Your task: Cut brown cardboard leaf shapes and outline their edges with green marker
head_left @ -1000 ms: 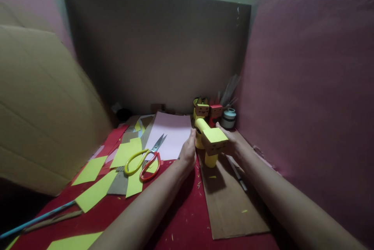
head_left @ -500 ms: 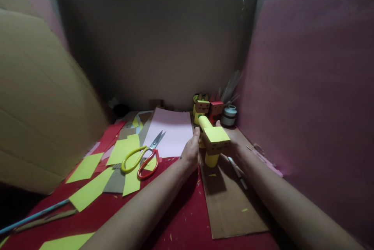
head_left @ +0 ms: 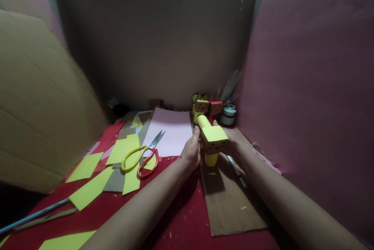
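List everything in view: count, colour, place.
Held figure: one, yellow, brown, centre
Scissors: one, yellow, red handles, left
Large sheet: one, pink, under blades
Loose papers: many, yellow, red, left
Cardboard sheet: one, brown, front right
Rod: one, whitish, on cardboard
Other figures: at least two, yellow, red, back
Jar: one, bluish, back right
Stick: one, blue, front left
Table: one, red, beneath
Panels: several, tan, grey, pink, around
Left hand: one, bare, at figure
Right hand: one, bare, at figure

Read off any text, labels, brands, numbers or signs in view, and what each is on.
None readable.
Yellow-topped paper figure: dark face marks, no lettering I can make out.
Smaller yellow paper figure behind: face marks and a green spot, too small to read.
Lidded pot: dark band, no legible label.
Scissors: no legible brand.
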A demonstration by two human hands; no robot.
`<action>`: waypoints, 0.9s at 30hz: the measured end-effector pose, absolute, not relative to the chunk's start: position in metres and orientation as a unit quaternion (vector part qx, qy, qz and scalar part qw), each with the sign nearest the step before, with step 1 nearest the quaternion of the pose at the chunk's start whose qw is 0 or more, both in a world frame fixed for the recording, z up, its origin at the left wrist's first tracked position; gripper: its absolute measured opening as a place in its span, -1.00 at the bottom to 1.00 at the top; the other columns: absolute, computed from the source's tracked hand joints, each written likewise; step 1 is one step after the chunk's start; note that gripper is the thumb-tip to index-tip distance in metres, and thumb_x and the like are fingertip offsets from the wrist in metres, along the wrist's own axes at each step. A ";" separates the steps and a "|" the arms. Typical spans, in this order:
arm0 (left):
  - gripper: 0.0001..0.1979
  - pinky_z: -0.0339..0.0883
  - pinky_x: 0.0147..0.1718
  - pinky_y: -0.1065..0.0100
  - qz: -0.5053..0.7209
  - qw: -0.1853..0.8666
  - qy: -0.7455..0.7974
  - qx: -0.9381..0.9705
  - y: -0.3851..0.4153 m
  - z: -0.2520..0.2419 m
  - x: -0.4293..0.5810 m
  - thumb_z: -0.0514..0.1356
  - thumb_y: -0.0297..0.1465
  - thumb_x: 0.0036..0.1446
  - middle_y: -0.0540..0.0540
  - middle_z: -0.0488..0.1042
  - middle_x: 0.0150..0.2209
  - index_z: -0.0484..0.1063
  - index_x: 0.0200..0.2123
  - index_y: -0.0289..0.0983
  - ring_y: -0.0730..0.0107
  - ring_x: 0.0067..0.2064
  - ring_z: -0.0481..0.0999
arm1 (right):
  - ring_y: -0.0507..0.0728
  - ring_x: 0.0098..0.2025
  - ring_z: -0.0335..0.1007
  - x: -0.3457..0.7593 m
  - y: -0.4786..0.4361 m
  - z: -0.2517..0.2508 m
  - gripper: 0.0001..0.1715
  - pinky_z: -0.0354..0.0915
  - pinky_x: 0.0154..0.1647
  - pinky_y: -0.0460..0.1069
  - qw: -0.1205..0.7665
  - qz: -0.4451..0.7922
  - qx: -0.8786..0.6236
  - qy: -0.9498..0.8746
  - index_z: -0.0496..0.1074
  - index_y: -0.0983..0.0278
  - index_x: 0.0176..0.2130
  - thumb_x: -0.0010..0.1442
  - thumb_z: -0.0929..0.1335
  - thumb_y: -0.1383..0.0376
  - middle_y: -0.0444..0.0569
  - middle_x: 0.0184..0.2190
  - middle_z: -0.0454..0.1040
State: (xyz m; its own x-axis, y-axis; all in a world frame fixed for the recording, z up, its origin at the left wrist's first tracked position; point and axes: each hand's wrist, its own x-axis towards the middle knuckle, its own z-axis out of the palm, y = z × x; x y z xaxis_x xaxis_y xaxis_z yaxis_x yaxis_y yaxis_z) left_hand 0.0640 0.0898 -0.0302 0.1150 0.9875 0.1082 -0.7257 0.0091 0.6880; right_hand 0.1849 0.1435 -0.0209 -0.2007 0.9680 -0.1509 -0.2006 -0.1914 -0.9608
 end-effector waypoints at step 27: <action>-0.65 0.41 -0.09 0.08 0.638 0.660 0.230 0.324 0.093 -0.030 0.053 0.14 -0.21 0.25 -0.17 0.41 0.03 0.36 0.02 -0.27 0.22 -0.05 0.47 | 0.16 -0.12 0.46 0.188 0.144 0.015 -0.65 0.43 -0.15 0.13 0.300 0.730 -0.360 -0.498 0.37 0.31 0.03 0.30 0.33 0.20 0.04 -0.03 0.44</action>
